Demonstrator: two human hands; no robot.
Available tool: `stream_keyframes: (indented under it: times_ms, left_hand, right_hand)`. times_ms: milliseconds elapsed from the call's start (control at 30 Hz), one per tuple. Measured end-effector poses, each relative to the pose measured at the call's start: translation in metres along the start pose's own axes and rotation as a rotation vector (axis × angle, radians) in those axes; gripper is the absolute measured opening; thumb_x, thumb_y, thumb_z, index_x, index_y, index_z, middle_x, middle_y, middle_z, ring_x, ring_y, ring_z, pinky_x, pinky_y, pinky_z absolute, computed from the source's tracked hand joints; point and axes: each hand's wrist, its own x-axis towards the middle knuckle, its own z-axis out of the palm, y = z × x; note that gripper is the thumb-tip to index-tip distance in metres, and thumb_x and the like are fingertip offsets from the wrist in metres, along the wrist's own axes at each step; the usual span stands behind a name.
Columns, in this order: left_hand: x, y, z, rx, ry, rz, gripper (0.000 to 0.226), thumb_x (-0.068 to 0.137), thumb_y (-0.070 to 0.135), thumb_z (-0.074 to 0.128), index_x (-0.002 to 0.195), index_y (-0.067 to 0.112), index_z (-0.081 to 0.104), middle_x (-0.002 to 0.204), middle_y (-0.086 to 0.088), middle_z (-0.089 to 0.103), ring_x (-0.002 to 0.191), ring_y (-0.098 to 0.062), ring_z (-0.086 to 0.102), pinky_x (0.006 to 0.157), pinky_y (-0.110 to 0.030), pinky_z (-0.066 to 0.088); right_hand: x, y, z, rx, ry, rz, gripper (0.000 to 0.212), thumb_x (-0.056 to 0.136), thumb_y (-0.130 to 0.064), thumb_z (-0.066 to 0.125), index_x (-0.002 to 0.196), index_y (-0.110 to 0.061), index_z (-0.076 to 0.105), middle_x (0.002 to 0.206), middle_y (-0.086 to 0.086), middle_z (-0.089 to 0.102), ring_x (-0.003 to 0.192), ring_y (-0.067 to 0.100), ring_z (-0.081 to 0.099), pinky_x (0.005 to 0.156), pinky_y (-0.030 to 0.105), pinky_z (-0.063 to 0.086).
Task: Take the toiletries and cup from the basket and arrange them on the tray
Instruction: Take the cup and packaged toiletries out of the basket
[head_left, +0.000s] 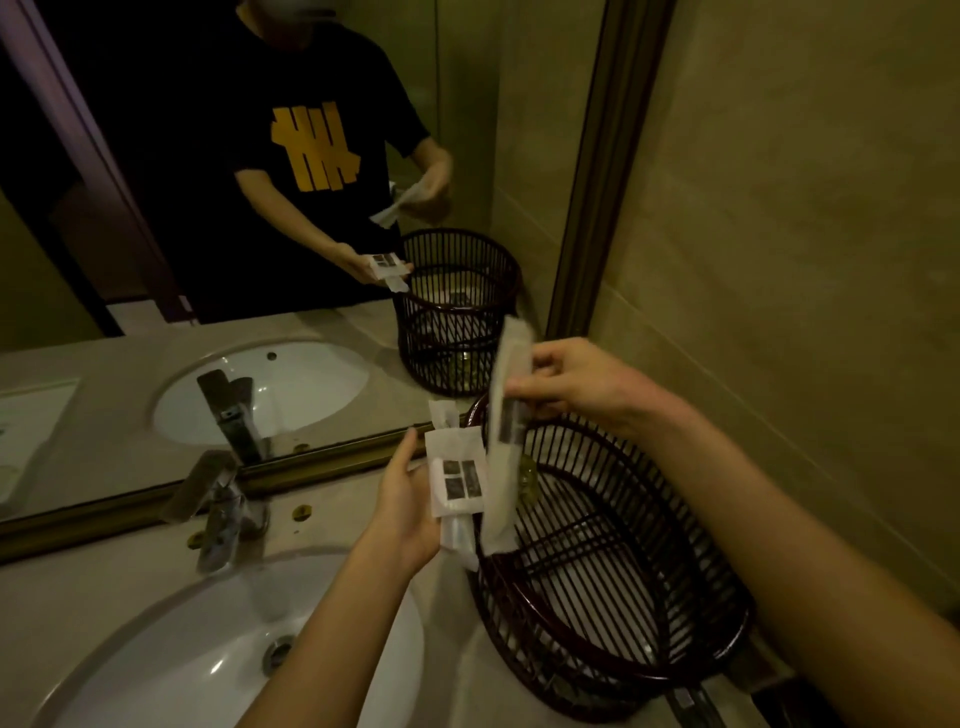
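Overhead, left hand (410, 499) gripping white sachets (457, 480) — right hand (576, 384) pinching long packet (506, 436) — labels unreadable.

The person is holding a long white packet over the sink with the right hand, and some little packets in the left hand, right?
Not quite. In the head view, the right hand holds the long white packet over the basket, not the sink. The left hand does hold little packets.
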Motion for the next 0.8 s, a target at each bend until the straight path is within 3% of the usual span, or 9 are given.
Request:
stream_keyframes:
  times_ms: [67,133,233,333,400,500,600,700,800]
  left_hand:
    - [0.002,0.0,-0.002,0.001,-0.007,0.007,0.073,0.096,0.063,0.039,0.133,0.003,0.059,0.134,-0.032,0.059,0.128,-0.045,0.054,0.104,-0.055,0.044]
    - [0.003,-0.001,-0.003,0.033,-0.001,0.018,0.074,0.095,0.064,0.039,0.131,0.003,0.061,0.132,-0.033,0.06,0.127,-0.046,0.055,0.108,-0.056,0.042]
    - [0.006,-0.002,-0.003,0.075,0.009,0.032,0.071,0.095,0.062,0.042,0.128,0.004,0.064,0.128,-0.032,0.064,0.123,-0.047,0.058,0.11,-0.057,0.04]
    - [0.005,0.0,0.001,0.086,0.004,0.044,0.061,0.095,0.054,0.049,0.128,0.005,0.066,0.131,-0.029,0.063,0.126,-0.046,0.056,0.109,-0.055,0.042]
    - [0.003,0.0,0.006,0.124,0.002,0.051,0.051,0.096,0.042,0.056,0.131,0.005,0.064,0.128,-0.025,0.065,0.116,-0.04,0.062,0.099,-0.05,0.05]
    - [-0.002,-0.004,0.008,0.206,-0.005,0.016,0.043,0.097,0.018,0.054,0.137,0.003,0.056,0.115,-0.022,0.068,0.098,-0.033,0.069,0.086,-0.045,0.056]
    - [-0.001,-0.006,0.005,0.233,0.011,0.001,0.042,0.098,0.009,0.049,0.139,0.003,0.052,0.11,-0.02,0.074,0.093,-0.03,0.074,0.076,-0.042,0.062]
    - [0.001,-0.008,0.002,0.229,0.019,0.0,0.042,0.099,0.007,0.047,0.141,0.003,0.051,0.121,-0.023,0.071,0.102,-0.029,0.073,0.078,-0.042,0.062]
    - [0.003,-0.009,0.001,0.273,0.017,0.012,0.041,0.099,0.004,0.047,0.14,0.003,0.052,0.128,-0.022,0.066,0.103,-0.029,0.071,0.083,-0.044,0.06]
  right_hand:
    - [0.011,0.006,0.026,-0.05,-0.023,0.002,0.026,0.089,-0.024,0.073,0.114,-0.017,0.071,0.106,0.006,0.077,0.101,0.021,0.074,0.092,0.042,0.056]
    - [0.02,0.014,0.046,-0.068,0.007,-0.022,0.026,0.089,-0.025,0.073,0.113,-0.014,0.073,0.104,0.003,0.077,0.097,0.012,0.073,0.086,0.031,0.055]
    - [0.032,0.026,0.063,-0.169,0.065,-0.132,0.014,0.088,-0.025,0.076,0.096,-0.013,0.075,0.093,-0.001,0.07,0.081,-0.002,0.066,0.073,0.018,0.05]
    - [0.041,0.036,0.067,-0.306,0.13,-0.227,0.018,0.085,-0.025,0.08,0.083,-0.008,0.075,0.085,-0.006,0.058,0.076,-0.009,0.057,0.073,0.014,0.046]
    - [0.049,0.046,0.068,-0.417,0.171,-0.269,0.023,0.081,-0.031,0.082,0.079,-0.01,0.073,0.087,-0.005,0.057,0.084,-0.004,0.056,0.078,0.016,0.046]
    - [0.059,0.064,0.067,-0.515,0.235,-0.229,0.03,0.075,-0.043,0.082,0.08,-0.018,0.066,0.1,0.001,0.054,0.098,0.016,0.05,0.083,0.031,0.048]
    - [0.058,0.066,0.059,-0.377,0.274,-0.231,0.029,0.084,-0.043,0.075,0.083,-0.015,0.065,0.093,-0.002,0.056,0.09,0.014,0.054,0.074,0.028,0.048]
    - [0.055,0.071,0.036,-0.251,0.335,-0.159,0.028,0.094,-0.037,0.067,0.09,-0.01,0.066,0.083,-0.001,0.061,0.076,0.01,0.057,0.066,0.025,0.047]
    - [0.052,0.098,0.009,-0.434,0.229,-0.004,0.016,0.092,-0.028,0.069,0.092,-0.012,0.069,0.085,-0.001,0.068,0.077,0.009,0.063,0.068,0.024,0.048]
